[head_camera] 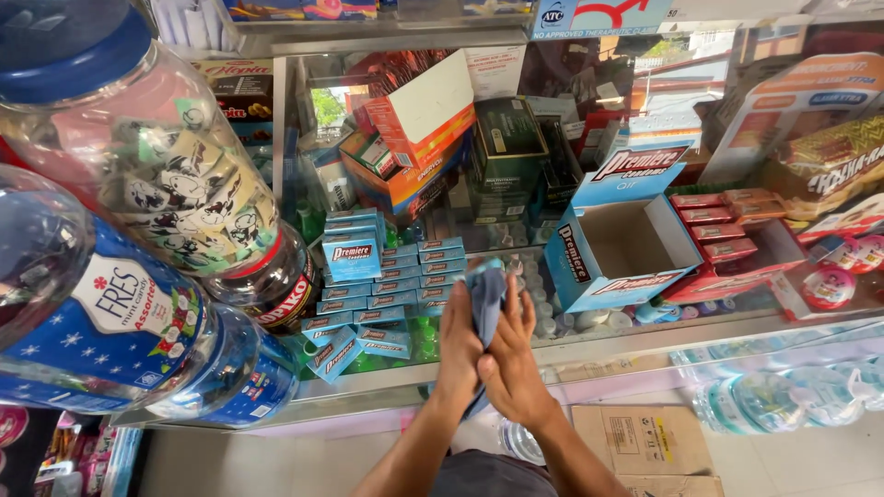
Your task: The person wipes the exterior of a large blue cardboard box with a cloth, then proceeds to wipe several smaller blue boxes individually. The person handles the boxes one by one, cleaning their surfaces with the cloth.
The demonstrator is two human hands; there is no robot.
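Single view only: head-worn camera, looks steeply down and forward over glass counter (645, 345). Counter edge runs across frame, lower middle, tilted slightly up to right. Lens close to counter: jars (138, 166) left of counter centre loom large, almost against lens, blurred at rim. Beyond counter edge, view passes through glass top to shelf stock below. Nearer than counter edge, floor and cardboard box (645, 442) show at frame bottom. Wearer's forearms enter from bottom centre. No second view, no shared area.
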